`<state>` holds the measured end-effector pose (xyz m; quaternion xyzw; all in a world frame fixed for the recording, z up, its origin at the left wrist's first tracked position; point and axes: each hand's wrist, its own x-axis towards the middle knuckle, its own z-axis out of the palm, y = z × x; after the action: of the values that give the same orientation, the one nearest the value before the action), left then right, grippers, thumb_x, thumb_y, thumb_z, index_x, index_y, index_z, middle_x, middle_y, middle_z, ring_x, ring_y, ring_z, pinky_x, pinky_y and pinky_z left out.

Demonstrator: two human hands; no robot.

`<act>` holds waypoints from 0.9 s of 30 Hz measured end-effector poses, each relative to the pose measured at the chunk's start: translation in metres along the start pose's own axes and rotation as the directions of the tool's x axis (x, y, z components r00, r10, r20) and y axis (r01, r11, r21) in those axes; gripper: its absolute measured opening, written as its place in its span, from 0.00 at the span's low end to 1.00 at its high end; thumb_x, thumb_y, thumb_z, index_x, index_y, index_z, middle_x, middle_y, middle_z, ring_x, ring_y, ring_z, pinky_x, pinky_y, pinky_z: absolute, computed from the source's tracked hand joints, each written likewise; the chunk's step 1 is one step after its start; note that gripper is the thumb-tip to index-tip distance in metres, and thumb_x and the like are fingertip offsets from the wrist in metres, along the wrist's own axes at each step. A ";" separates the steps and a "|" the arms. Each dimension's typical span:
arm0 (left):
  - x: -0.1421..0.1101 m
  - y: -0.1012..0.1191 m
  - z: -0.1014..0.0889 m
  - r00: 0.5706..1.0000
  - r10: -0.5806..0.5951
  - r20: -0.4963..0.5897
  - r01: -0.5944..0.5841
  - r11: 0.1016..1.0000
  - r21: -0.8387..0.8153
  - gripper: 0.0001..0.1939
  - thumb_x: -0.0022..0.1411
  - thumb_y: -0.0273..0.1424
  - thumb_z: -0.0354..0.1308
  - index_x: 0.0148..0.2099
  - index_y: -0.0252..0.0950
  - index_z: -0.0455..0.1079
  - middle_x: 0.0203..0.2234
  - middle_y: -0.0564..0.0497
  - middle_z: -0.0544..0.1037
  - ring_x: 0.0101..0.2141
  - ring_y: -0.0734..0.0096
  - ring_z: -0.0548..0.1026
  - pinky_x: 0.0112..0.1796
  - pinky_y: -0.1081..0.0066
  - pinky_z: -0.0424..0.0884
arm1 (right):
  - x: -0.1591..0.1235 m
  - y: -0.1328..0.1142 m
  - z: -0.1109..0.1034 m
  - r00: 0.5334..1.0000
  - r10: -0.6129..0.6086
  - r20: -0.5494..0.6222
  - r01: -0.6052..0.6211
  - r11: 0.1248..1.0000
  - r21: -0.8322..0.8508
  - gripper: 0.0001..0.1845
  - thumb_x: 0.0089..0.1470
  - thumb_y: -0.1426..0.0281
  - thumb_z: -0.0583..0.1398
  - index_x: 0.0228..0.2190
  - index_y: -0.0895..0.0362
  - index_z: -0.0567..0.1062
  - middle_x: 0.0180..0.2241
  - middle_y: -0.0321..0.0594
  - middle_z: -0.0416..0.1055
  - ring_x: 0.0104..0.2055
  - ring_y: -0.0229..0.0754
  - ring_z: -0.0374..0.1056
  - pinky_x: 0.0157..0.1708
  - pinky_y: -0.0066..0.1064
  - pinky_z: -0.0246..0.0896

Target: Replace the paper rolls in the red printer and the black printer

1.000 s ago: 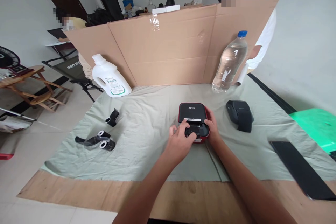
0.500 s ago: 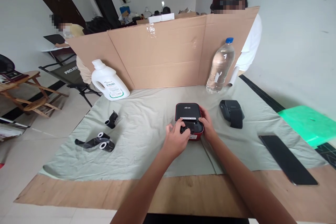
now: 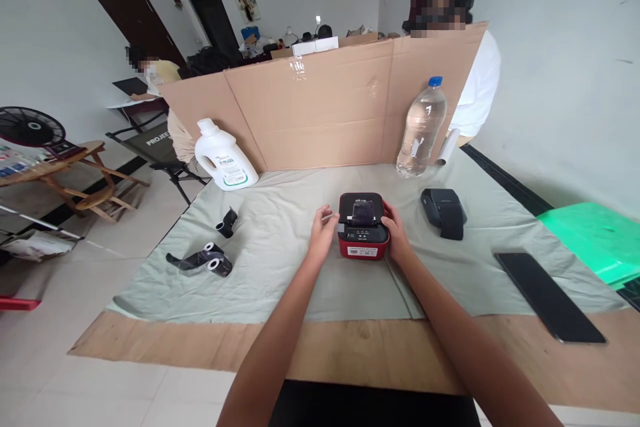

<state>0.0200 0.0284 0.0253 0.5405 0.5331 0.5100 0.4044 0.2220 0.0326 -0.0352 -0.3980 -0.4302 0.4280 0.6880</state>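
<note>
Red-black device (image 3: 363,250) sat on surface (image 3: 350,347), black strip (image 3: 363,213) atop | right hand (image 3: 395,232) grasped its side; left hand (image 3: 321,233) alongside, fingers released | step seemed strip handling; next move likely needed steady hold

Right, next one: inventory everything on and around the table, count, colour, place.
Boxy device: 1, red-black, table middle
Rolls: 3, black, cloth's left
Second device: 1, black, cloth's right
Flat slab: 1, black, near right
Jug: 1, white, back left
Bottle: 1, clear, back right
Tube: 1, white, beside bottle
Cardboard: 1, brown, behind jug
Cloth: 1, pale green, on table
Table: 1, brown, under cloth
Fan: 1, black, far left
Chair: 1, dark, behind left
Plastic item: 1, green, far right
People: at least 2, pale-clothed, beyond cardboard
Left hand: 1, bare, open at boxy device's left
Right hand: 1, bare, on its right side
</note>
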 end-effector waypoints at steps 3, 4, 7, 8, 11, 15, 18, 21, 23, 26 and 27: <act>0.014 -0.002 0.006 0.935 -0.283 0.215 0.321 0.932 -0.170 0.21 0.61 0.36 0.61 0.56 0.40 0.72 0.53 0.44 0.78 0.53 0.57 0.76 0.51 0.63 0.72 | 0.002 -0.001 0.001 0.999 0.028 -0.019 -0.027 1.000 0.015 0.29 0.51 0.61 0.63 0.56 0.47 0.73 0.60 0.39 0.71 0.64 0.52 0.64 0.65 0.49 0.58; 0.015 -0.003 0.007 0.922 -0.299 0.246 0.351 0.914 -0.205 0.21 0.60 0.36 0.61 0.56 0.41 0.72 0.52 0.46 0.79 0.53 0.58 0.76 0.51 0.63 0.72 | 0.003 -0.002 0.001 0.999 0.038 -0.019 -0.037 0.999 0.020 0.29 0.50 0.63 0.63 0.55 0.47 0.73 0.60 0.39 0.71 0.64 0.52 0.64 0.66 0.50 0.58; 0.012 -0.005 0.009 0.928 -0.272 0.254 0.338 0.900 -0.273 0.22 0.58 0.36 0.60 0.55 0.41 0.73 0.51 0.48 0.80 0.51 0.59 0.77 0.51 0.64 0.72 | 0.005 -0.005 0.003 0.999 0.043 -0.010 -0.043 0.999 0.030 0.31 0.47 0.67 0.63 0.55 0.47 0.74 0.60 0.38 0.71 0.64 0.52 0.63 0.67 0.51 0.56; 0.011 -0.004 0.009 0.931 -0.259 0.255 0.327 0.903 -0.277 0.22 0.57 0.35 0.60 0.55 0.41 0.74 0.51 0.48 0.80 0.50 0.60 0.77 0.51 0.65 0.72 | 0.005 -0.007 0.003 0.999 0.042 -0.012 -0.041 0.999 0.032 0.32 0.46 0.68 0.62 0.55 0.46 0.74 0.60 0.38 0.71 0.64 0.52 0.63 0.67 0.51 0.55; 0.009 -0.002 0.006 0.919 -0.278 0.280 0.347 0.907 -0.238 0.23 0.57 0.36 0.60 0.56 0.42 0.74 0.53 0.50 0.79 0.50 0.60 0.76 0.48 0.66 0.72 | 0.005 -0.009 0.003 0.998 0.059 -0.028 -0.058 0.998 0.036 0.32 0.45 0.69 0.62 0.54 0.46 0.74 0.59 0.38 0.71 0.64 0.52 0.63 0.67 0.51 0.55; 0.009 0.001 0.005 0.900 -0.332 0.282 0.395 0.894 -0.209 0.25 0.57 0.40 0.60 0.57 0.44 0.72 0.53 0.50 0.79 0.50 0.60 0.76 0.39 0.69 0.69 | 0.003 -0.007 0.001 0.995 0.093 -0.036 -0.091 0.995 0.046 0.30 0.47 0.65 0.65 0.54 0.47 0.73 0.60 0.39 0.71 0.65 0.52 0.63 0.66 0.52 0.55; 0.009 0.002 0.008 0.898 -0.344 0.275 0.409 0.882 -0.233 0.25 0.57 0.40 0.59 0.56 0.43 0.72 0.51 0.50 0.79 0.48 0.62 0.76 0.35 0.72 0.67 | 0.001 -0.001 0.000 0.996 0.083 -0.038 -0.080 0.995 0.061 0.30 0.49 0.59 0.66 0.55 0.48 0.73 0.61 0.41 0.70 0.66 0.52 0.61 0.67 0.51 0.55; 0.009 0.003 0.011 0.894 -0.368 0.257 0.427 0.873 -0.235 0.23 0.56 0.39 0.59 0.55 0.42 0.72 0.48 0.50 0.79 0.46 0.64 0.76 0.33 0.73 0.65 | 0.000 0.001 0.001 0.995 0.090 -0.053 -0.086 0.994 0.063 0.31 0.50 0.56 0.66 0.55 0.48 0.72 0.63 0.40 0.68 0.67 0.52 0.60 0.67 0.50 0.54; 0.009 0.003 0.012 0.899 -0.366 0.242 0.421 0.875 -0.240 0.23 0.55 0.37 0.60 0.54 0.41 0.72 0.46 0.49 0.80 0.44 0.64 0.77 0.34 0.73 0.67 | 0.000 -0.001 0.002 0.992 0.112 -0.057 -0.109 0.992 0.056 0.31 0.49 0.59 0.65 0.55 0.48 0.72 0.62 0.40 0.69 0.66 0.53 0.61 0.67 0.50 0.55; 0.007 0.002 0.012 0.915 -0.325 0.238 0.384 0.882 -0.272 0.23 0.55 0.35 0.61 0.54 0.40 0.73 0.48 0.48 0.80 0.44 0.64 0.77 0.38 0.72 0.69 | 0.002 -0.008 0.005 0.991 0.114 -0.064 -0.111 0.993 0.043 0.32 0.46 0.65 0.63 0.55 0.48 0.72 0.60 0.40 0.71 0.64 0.53 0.63 0.65 0.49 0.58; 0.007 0.002 0.012 0.918 -0.316 0.241 0.377 0.882 -0.283 0.23 0.56 0.34 0.61 0.54 0.40 0.73 0.49 0.48 0.80 0.44 0.64 0.77 0.39 0.71 0.70 | 0.002 -0.011 0.006 0.991 0.114 -0.069 -0.112 0.993 0.038 0.33 0.45 0.66 0.62 0.55 0.47 0.72 0.59 0.40 0.71 0.64 0.52 0.64 0.64 0.49 0.58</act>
<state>0.0314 0.0363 0.0263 0.4080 0.4900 0.4562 0.6208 0.2194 0.0323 -0.0226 -0.4250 -0.3749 0.4590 0.6842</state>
